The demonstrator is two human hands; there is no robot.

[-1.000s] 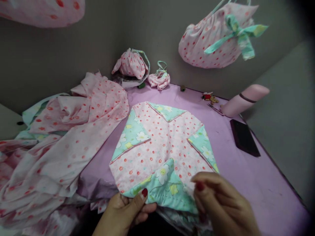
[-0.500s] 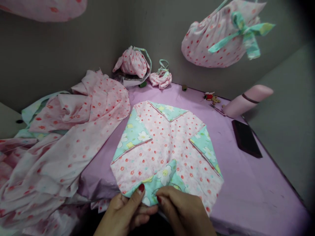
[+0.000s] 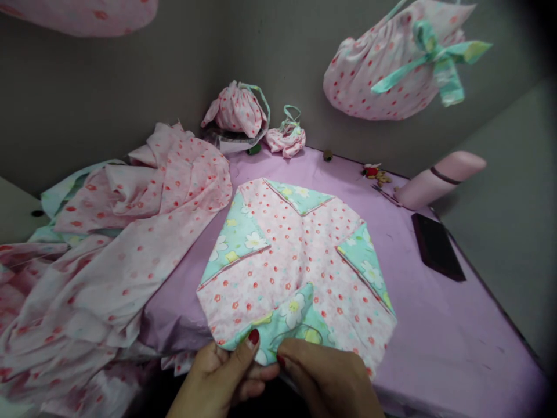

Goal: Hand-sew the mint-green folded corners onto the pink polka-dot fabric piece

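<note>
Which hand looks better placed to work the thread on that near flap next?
Probably the right hand: its curled fingers are at the green flap, beside the thin thread loop. The left hand is gripping the near edge of the cloth.

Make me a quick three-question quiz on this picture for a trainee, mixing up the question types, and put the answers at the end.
1. True or false: the left hand has its thumb on the near mint flap.
2. Which of these lies wholly to the right of the spread cloth? A) the crumpled cloth pile; B) the dark phone-like slab; C) the green spool.
3. Counting the near one, how many mint flaps show folded over the pink side?

Key: 1. True. 2. B. 3. Four.
</note>
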